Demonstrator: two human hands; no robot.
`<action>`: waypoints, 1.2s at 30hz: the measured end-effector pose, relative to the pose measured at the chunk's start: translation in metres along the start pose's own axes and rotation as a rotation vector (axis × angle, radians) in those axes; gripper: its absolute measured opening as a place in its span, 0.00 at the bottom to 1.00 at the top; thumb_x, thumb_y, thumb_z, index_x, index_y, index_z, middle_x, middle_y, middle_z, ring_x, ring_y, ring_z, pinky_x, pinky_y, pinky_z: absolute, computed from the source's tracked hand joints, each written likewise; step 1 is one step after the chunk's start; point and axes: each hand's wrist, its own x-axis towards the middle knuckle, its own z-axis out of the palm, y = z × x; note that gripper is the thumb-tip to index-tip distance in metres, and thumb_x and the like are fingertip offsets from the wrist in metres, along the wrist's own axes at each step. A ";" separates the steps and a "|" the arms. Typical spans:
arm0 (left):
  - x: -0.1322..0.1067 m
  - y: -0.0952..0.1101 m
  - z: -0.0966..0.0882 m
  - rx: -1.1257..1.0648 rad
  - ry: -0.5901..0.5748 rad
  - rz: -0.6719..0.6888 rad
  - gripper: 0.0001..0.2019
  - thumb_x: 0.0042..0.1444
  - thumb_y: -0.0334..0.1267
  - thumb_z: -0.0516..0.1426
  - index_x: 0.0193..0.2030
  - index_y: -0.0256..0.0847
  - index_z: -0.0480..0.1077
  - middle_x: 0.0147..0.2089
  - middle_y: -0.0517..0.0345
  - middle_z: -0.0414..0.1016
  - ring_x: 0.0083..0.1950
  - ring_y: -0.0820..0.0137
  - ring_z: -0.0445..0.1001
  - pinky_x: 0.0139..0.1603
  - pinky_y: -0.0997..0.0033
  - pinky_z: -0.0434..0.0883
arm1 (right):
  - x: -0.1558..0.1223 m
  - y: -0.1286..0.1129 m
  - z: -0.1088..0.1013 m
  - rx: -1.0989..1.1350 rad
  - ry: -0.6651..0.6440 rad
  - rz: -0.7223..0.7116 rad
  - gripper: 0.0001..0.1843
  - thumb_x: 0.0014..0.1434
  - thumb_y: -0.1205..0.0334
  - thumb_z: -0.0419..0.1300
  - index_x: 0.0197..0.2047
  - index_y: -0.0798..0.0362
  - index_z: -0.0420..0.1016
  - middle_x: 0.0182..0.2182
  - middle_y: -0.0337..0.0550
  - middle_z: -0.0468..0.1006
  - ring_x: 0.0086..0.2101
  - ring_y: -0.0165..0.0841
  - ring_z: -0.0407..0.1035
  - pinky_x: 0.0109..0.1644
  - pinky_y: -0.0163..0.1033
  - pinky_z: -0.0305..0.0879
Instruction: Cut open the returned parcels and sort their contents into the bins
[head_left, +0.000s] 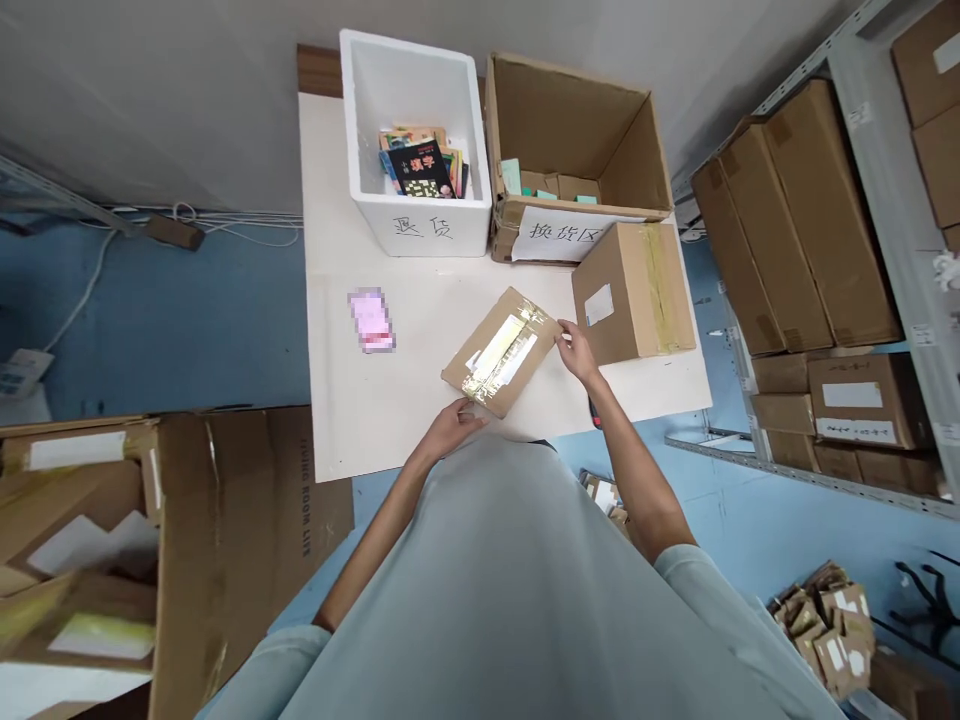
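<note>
The left hand (450,428) touches the near short end of a flat, rectangular brown cardboard parcel (501,352) with shiny tape; whether it grips, I cannot tell. The right hand (576,352) pinches the far end's right corner. The parcel lies ahead of the body, between both hands, its long axis slanting from near-left to far-right across the white table (337,420). Right of it stands a taped brown cardboard box (660,285).

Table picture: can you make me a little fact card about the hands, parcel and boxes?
Left hand: at near edge of flat parcel
Right hand: holding the flat parcel's right corner
White box: has books inside
Open cardboard box: right of the white box
Taped box: closed, in front of the open cardboard box
Pink thing: blurred, can't tell what
</note>
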 end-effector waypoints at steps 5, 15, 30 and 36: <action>-0.004 -0.018 -0.025 0.029 -0.048 0.028 0.49 0.39 0.57 0.79 0.69 0.43 0.78 0.74 0.37 0.81 0.68 0.41 0.84 0.71 0.42 0.80 | -0.086 0.020 0.003 0.016 0.073 0.052 0.30 0.65 0.59 0.57 0.68 0.52 0.79 0.67 0.61 0.83 0.66 0.47 0.78 0.71 0.59 0.78; -0.021 -0.044 -0.053 0.025 -0.132 0.063 0.54 0.45 0.60 0.77 0.79 0.49 0.71 0.81 0.43 0.73 0.79 0.42 0.75 0.78 0.42 0.75 | -0.205 0.043 0.030 0.242 0.207 0.283 0.27 0.61 0.51 0.64 0.62 0.49 0.80 0.62 0.59 0.86 0.60 0.48 0.82 0.62 0.59 0.84; -0.016 -0.029 0.000 -0.044 0.153 0.055 0.40 0.44 0.63 0.77 0.61 0.42 0.86 0.84 0.39 0.70 0.88 0.41 0.63 0.86 0.45 0.64 | -0.153 0.054 0.024 0.182 -0.012 0.187 0.28 0.65 0.53 0.67 0.66 0.49 0.84 0.70 0.55 0.80 0.73 0.46 0.72 0.80 0.59 0.68; -0.015 -0.003 0.011 -0.108 0.290 0.020 0.36 0.58 0.70 0.70 0.56 0.39 0.88 0.62 0.45 0.89 0.71 0.44 0.82 0.75 0.49 0.77 | -0.120 0.037 -0.011 0.077 -0.071 0.065 0.30 0.78 0.37 0.57 0.67 0.47 0.86 0.66 0.50 0.86 0.67 0.46 0.79 0.73 0.56 0.77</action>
